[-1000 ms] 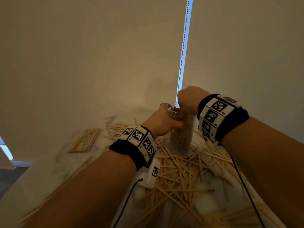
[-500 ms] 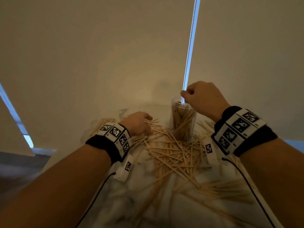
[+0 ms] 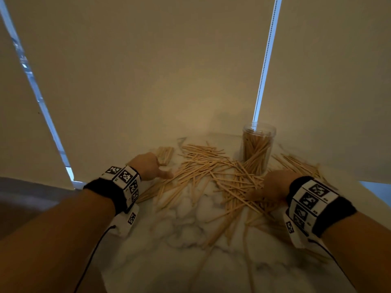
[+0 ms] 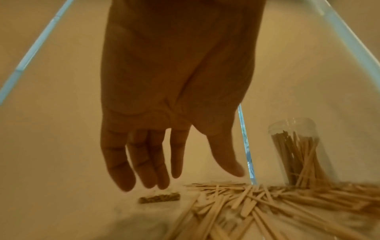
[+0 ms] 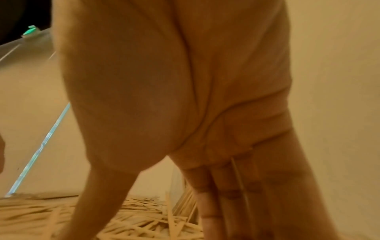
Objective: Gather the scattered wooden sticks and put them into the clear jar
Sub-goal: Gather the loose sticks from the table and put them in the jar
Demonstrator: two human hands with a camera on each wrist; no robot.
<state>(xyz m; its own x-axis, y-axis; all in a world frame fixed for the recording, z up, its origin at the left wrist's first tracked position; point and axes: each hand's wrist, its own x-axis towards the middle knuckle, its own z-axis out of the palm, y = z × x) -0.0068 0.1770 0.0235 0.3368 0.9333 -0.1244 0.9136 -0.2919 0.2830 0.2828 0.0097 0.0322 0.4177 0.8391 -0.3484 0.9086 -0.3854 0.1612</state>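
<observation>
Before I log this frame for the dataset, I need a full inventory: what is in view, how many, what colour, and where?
clear jar: one, transparent, upright at the far right of the table, partly filled with sticks.
wooden sticks: too many to count, pale tan, scattered across the table between the hands and around the jar's base.
stick bundle: one, tan, far left of the pile, beyond the left hand.
table: one, white marble with grey veins.
blinds: beige, behind the table, with a bead chain hanging over the jar.
left hand: fingers relaxed, holding nothing, beside the pile.
right hand: fingers straight, down on the sticks.
</observation>
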